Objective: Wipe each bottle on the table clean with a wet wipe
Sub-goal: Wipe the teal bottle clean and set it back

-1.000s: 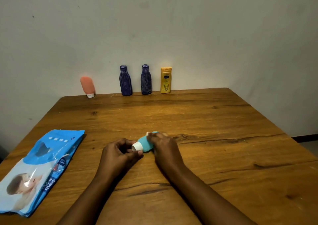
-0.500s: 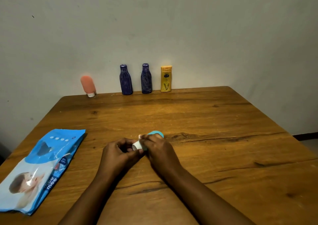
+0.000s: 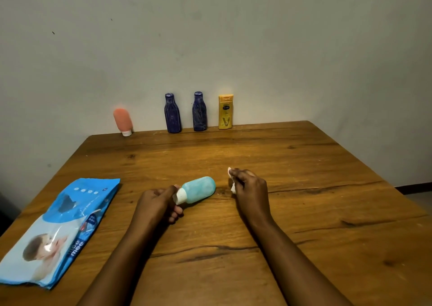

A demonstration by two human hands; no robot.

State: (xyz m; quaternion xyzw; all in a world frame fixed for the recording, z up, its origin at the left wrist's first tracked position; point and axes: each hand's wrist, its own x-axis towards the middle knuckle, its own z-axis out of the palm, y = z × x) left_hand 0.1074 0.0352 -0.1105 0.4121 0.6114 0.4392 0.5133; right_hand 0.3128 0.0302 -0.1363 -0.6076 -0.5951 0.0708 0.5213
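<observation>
A small teal bottle with a white cap lies on its side on the wooden table. My left hand pinches it at the cap end. My right hand is just right of the bottle, apart from it, and grips a small crumpled white wet wipe. Against the back wall stand an orange tube on its cap, two dark blue bottles and a yellow bottle.
A blue pack of wet wipes lies flat at the table's left front. The wall runs along the table's far edge. The floor shows past the table's right edge.
My right hand has drawn off the teal bottle to the right with the wipe, uncovering the bottle's body. My left hand still holds the cap end.
</observation>
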